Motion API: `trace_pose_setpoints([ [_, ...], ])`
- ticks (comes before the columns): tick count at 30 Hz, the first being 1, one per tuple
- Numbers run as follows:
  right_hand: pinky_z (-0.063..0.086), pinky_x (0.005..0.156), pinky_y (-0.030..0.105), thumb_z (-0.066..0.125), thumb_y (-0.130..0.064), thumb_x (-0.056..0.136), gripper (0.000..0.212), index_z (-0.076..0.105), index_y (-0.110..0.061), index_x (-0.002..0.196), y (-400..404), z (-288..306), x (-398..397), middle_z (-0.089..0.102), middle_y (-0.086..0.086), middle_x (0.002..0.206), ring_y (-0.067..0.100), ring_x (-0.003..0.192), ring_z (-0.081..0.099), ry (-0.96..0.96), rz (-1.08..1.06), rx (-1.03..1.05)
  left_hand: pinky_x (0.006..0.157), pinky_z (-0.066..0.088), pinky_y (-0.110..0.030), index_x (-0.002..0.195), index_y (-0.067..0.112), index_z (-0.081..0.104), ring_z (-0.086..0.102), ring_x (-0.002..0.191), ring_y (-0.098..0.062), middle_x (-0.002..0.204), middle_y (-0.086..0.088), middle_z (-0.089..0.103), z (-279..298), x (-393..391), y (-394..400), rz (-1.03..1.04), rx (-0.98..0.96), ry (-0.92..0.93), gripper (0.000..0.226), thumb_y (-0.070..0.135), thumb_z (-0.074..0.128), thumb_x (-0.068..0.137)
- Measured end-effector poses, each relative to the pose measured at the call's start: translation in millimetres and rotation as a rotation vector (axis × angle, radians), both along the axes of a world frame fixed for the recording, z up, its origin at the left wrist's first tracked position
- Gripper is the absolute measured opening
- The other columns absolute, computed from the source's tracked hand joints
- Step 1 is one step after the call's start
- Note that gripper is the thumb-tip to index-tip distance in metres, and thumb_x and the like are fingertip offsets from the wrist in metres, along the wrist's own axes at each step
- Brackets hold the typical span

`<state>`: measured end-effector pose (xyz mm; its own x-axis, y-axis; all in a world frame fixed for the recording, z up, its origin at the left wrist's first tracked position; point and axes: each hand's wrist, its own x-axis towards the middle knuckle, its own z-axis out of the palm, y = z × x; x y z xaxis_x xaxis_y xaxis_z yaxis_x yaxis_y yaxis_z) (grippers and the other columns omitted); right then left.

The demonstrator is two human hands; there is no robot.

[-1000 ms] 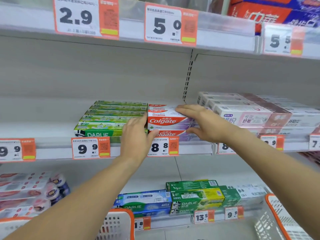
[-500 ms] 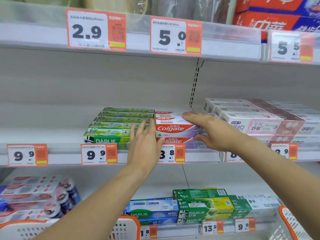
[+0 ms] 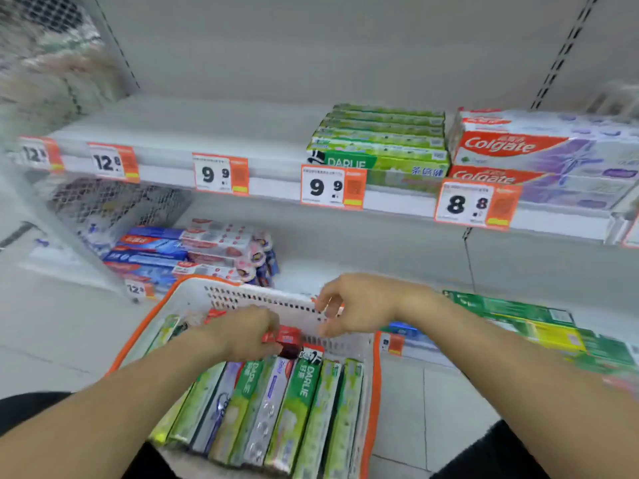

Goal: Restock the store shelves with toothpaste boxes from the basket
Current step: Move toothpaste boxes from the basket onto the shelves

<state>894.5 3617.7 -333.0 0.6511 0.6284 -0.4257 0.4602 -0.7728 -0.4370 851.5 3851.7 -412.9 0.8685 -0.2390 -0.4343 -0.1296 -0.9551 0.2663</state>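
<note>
Head view, looking down into my white basket [image 3: 193,295] with its orange rim, in front of the store shelves. At left, my left hand [image 3: 242,335] is low inside the basket, its fingers curled round the far end of a red toothpaste box [image 3: 285,340]; blur hides how much of the box it holds. The box's long axis seems to run toward me, like the others. To the right, my right hand [image 3: 359,305] hovers at the basket's far wall, fingers loosely bent, holding nothing, just beside the red box. My left hand is the nearer. Below both hands roughly eight green and silver boxes [image 3: 276,406] lie side by side, ends toward the shelf. Up on the middle shelf [image 3: 166,140], a stack of green Darlie boxes [image 3: 380,143] sits touching two stacked Colgate boxes [image 3: 539,157] at right.
</note>
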Motion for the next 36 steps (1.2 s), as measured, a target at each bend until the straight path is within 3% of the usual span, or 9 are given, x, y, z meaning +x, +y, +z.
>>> trace_pose_setpoints([
  [4,0.053,0.091,0.038,0.074,-0.032,0.086,0.04,0.069,-0.004,0.114,52.2,-89.3,-18.7,0.071,0.016,0.114,0.032,0.107,0.065,0.13,-0.202,-0.004,0.079,0.049,-0.03,0.112,0.021,0.062,0.065,0.096,-0.023,0.103,-0.001,0.07,-51.2,-38.7,10.9,0.204,-0.086,0.056,0.039,0.048,0.068,0.085],
  [7,0.052,0.095,0.037,0.074,-0.031,0.087,0.053,0.056,-0.006,0.13,58.3,-156.3,-43.3,0.062,0.013,0.128,0.03,0.114,0.061,0.231,-0.402,-0.06,0.082,0.05,-0.031,0.109,0.019,0.053,0.063,0.095,-0.022,0.107,-0.008,0.067,-94.8,-76.6,12.5,0.361,-0.139,0.21,0.038,0.046,0.07,0.088],
  [11,0.05,0.071,0.027,0.077,-0.035,0.085,0.083,0.033,-0.002,0.147,56.1,-209.0,-68.1,0.066,0.012,0.116,0.024,0.096,0.064,0.188,-0.616,-0.033,0.073,0.04,-0.024,0.127,0.008,0.056,0.057,0.09,-0.02,0.116,-0.015,0.06,-133.4,-104.2,3.5,0.425,-0.199,0.178,0.053,0.039,0.072,0.087],
  [15,0.038,0.045,0.024,0.075,-0.055,0.079,0.099,0.032,0.003,0.146,72.9,-222.5,-81.3,0.064,0.02,0.12,0.025,0.089,0.066,0.121,-0.683,-0.021,0.095,0.046,-0.032,0.137,0.01,0.05,0.06,0.109,-0.027,0.135,-0.012,0.048,-142.1,-95.5,11.1,0.547,-0.148,-0.005,0.061,0.034,0.074,0.086],
  [19,0.05,0.077,0.03,0.077,-0.06,0.075,0.106,0.028,0.004,0.145,94.4,-222.8,-95.2,0.054,0.018,0.132,0.028,0.113,0.061,0.111,-0.605,-0.064,0.099,0.044,-0.033,0.129,0.01,0.056,0.056,0.111,-0.026,0.129,-0.014,0.052,-143.8,-89.2,30.3,0.627,-0.08,0.103,0.052,0.035,0.073,0.088],
  [24,0.046,0.071,0.032,0.076,-0.051,0.08,0.104,0.015,-0.001,0.148,115.6,-226.5,-115.8,0.052,0.02,0.131,0.034,0.109,0.062,0.124,-0.493,-0.085,0.105,0.046,-0.036,0.143,0.009,0.048,0.058,0.116,-0.029,0.132,-0.014,0.054,-159.7,-102.3,28.4,0.694,-0.166,0.099,0.074,0.03,0.082,0.081],
  [27,0.048,0.075,0.031,0.077,-0.043,0.081,0.108,0.007,-0.002,0.151,115.4,-226.1,-115.5,0.052,0.02,0.132,0.033,0.111,0.061,0.188,-0.534,-0.045,0.092,0.053,-0.037,0.133,0.009,0.048,0.063,0.101,-0.025,0.121,-0.01,0.06,-159.6,-104.1,28.2,0.717,-0.151,0.088,0.075,0.031,0.088,0.074],
  [31,0.042,0.047,0.022,0.079,-0.037,0.08,0.097,0.017,-0.013,0.15,107.0,-225.3,-101.2,0.059,0.003,0.091,0.014,0.071,0.06,0.348,-0.606,0.034,0.06,0.049,-0.023,0.1,0.014,0.059,0.064,0.075,-0.012,0.089,-0.001,0.068,-150.0,-99.9,31.9,0.718,-0.088,0.131,0.046,0.032,0.089,0.07],
  [36,0.062,0.067,0.034,0.084,-0.03,0.075,0.095,0.031,-0.009,0.151,87.5,-210.1,-76.5,0.053,0.009,0.139,0.025,0.099,0.069,0.519,-0.701,0.122,0.051,0.048,-0.022,0.069,0.008,0.067,0.056,0.055,-0.013,0.06,0.002,0.062,-131.2,-85.2,41.2,0.883,-0.278,0.166,0.032,0.031,0.088,0.062],
])
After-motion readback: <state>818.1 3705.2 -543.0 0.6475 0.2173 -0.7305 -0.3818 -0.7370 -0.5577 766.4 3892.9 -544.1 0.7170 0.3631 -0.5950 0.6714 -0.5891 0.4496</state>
